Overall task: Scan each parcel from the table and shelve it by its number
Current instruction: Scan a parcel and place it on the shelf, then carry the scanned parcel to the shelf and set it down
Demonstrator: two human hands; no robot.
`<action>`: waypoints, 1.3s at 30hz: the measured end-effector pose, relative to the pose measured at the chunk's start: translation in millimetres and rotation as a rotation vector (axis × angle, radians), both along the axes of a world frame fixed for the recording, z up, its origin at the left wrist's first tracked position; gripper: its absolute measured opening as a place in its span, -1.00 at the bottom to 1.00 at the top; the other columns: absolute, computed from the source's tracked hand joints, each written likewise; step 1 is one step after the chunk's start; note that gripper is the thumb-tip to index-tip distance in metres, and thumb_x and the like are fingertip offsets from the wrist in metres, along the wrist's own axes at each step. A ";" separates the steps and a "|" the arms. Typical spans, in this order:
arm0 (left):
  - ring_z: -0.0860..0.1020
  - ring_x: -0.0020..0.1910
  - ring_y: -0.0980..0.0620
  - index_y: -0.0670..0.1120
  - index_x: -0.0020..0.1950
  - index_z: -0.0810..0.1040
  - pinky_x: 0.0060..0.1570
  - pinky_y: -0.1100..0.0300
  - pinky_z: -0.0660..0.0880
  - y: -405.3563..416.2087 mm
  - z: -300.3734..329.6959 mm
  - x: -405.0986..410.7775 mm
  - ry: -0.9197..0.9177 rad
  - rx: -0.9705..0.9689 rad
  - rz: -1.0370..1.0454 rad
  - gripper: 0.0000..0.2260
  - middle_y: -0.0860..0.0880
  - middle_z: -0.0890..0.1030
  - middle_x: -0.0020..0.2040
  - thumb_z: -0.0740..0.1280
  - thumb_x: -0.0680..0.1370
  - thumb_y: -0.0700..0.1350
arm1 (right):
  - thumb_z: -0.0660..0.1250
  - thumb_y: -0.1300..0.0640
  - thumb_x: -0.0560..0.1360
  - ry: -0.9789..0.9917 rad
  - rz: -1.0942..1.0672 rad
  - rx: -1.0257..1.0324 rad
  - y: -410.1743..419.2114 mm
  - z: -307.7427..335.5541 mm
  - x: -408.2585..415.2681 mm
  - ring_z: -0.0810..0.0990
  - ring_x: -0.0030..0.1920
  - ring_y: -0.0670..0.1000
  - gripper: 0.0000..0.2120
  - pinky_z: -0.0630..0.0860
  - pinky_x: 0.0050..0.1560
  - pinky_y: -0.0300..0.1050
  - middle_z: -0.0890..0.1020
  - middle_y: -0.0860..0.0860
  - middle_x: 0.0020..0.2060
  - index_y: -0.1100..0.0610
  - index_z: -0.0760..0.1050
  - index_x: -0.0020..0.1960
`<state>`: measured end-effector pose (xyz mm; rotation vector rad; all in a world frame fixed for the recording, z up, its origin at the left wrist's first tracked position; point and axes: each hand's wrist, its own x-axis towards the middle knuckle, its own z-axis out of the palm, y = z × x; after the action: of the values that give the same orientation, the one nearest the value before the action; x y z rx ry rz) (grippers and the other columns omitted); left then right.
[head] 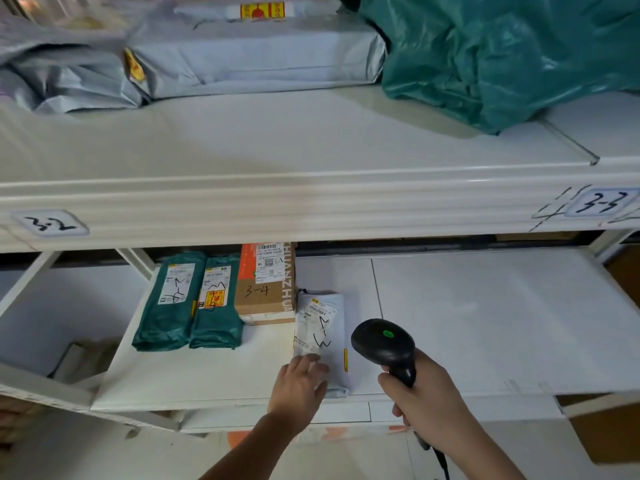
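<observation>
While right hand (pixel 427 396) grips scanner (pixel 382 344), left hand (pixel 301 382) rests on grey parcel (pixel 329 327)

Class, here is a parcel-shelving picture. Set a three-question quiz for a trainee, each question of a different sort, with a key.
1. True or false: the right hand holds the black scanner.
2. How many green parcels stand on the lower shelf?
3. The left hand touches: A) the cardboard box; B) the grey parcel; C) the teal bag.

Key: 1 true. 2 two: one, another. 3 B.
</observation>
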<state>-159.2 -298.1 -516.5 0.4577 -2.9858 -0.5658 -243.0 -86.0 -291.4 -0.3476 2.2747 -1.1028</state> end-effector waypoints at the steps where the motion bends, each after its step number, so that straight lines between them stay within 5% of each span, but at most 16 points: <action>1: 0.66 0.08 0.03 0.19 0.06 0.66 -0.04 0.16 0.62 2.1 -1.5 3.2 -0.040 -0.032 -0.044 -0.69 0.11 0.65 0.19 0.60 0.36 0.05 | 0.33 0.16 0.48 0.002 0.005 -0.004 -1.1 0.2 0.6 0.68 -0.32 0.05 -0.92 0.49 -0.39 -0.23 0.58 0.05 -0.26 0.13 0.45 -0.07; 4: 0.67 0.16 0.03 0.22 0.15 0.68 0.01 0.15 0.65 6.7 -5.1 12.3 -0.171 -0.062 -0.122 -0.55 0.10 0.64 0.29 0.63 0.29 0.14 | 0.33 0.16 0.48 0.005 0.007 -0.011 -3.4 0.7 2.0 0.68 -0.32 0.06 -0.93 0.47 -0.42 -0.28 0.57 0.03 -0.26 0.12 0.45 -0.07; 7: 0.58 0.40 -0.09 0.16 0.39 0.61 0.26 0.02 0.57 8.3 -16.6 17.0 -0.324 -0.130 -0.150 -0.38 -0.04 0.50 0.53 0.59 0.34 0.21 | 0.33 0.15 0.48 0.008 0.006 -0.011 -3.9 -0.7 1.0 0.67 -0.36 0.00 -0.94 0.46 -0.42 -0.30 0.56 0.02 -0.27 0.09 0.45 -0.09; 10: 0.02 0.70 -0.16 0.12 0.69 0.16 0.60 -0.08 0.09 7.5 -13.8 6.1 -0.388 -0.188 -0.185 -0.36 -0.09 -0.10 0.72 0.30 0.65 0.15 | 0.33 0.15 0.49 0.005 -0.009 -0.001 -1.0 -3.9 -1.0 0.67 -0.37 -0.02 -0.93 0.48 -0.41 -0.30 0.58 0.04 -0.27 0.12 0.46 -0.08; 12: -0.25 0.69 -0.14 0.11 0.72 -0.09 0.64 -0.07 -0.11 1.6 -6.2 -11.5 -0.425 -0.179 -0.177 -0.38 -0.05 -0.32 0.69 0.14 0.74 0.12 | 0.34 0.14 0.49 0.000 -0.033 0.004 1.6 -5.5 -2.4 0.67 -0.37 -0.02 -0.91 0.50 -0.39 -0.27 0.58 0.04 -0.27 0.13 0.45 -0.08; 17: -0.26 0.69 -0.12 0.14 0.72 -0.10 0.66 -0.07 -0.12 -26.4 12.6 -66.9 -0.527 -0.114 -0.128 -0.40 -0.01 -0.31 0.70 0.10 0.74 0.15 | 0.35 0.14 0.49 0.003 -0.092 0.014 6.1 -5.5 -7.1 0.67 -0.38 -0.03 -0.91 0.55 -0.34 -0.20 0.61 0.03 -0.27 0.13 0.47 -0.07; 27: -0.20 0.69 -0.20 0.16 0.72 -0.06 0.63 -0.16 -0.08 -53.1 29.8 -117.2 -0.638 -0.117 -0.132 -0.45 -0.01 -0.22 0.72 0.02 0.75 0.19 | 0.33 0.17 0.50 0.021 -0.146 -0.009 7.2 3.4 -18.3 0.64 -0.34 -0.04 -0.95 0.41 -0.47 -0.41 0.58 0.04 -0.25 0.12 0.46 -0.08; 32: -0.15 0.70 -0.16 0.00 0.73 -0.02 0.65 -0.10 -0.11 -28.7 64.3 -129.3 -0.563 -0.189 -0.193 -0.37 -0.09 -0.14 0.73 0.01 0.73 0.25 | 0.33 0.15 0.50 0.016 -0.182 -0.040 19.4 14.4 -23.8 0.65 -0.38 -0.07 -0.94 0.47 -0.39 -0.26 0.57 -0.01 -0.30 0.08 0.45 -0.09; 39: -0.13 0.71 -0.11 -0.05 0.73 -0.05 0.65 -0.04 -0.11 31.0 131.4 -183.8 -0.449 -0.276 -0.372 -0.31 -0.08 -0.11 0.73 0.02 0.71 0.29 | 0.32 0.16 0.51 0.023 -0.262 -0.109 69.6 45.4 -35.0 0.63 -0.36 -0.04 -0.92 0.47 -0.42 -0.31 0.59 0.04 -0.23 0.12 0.46 -0.02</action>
<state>-343.0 -267.0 -385.2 -0.0009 -3.5338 -0.0589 -278.0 -16.4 -246.0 -0.1060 2.3324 -1.3636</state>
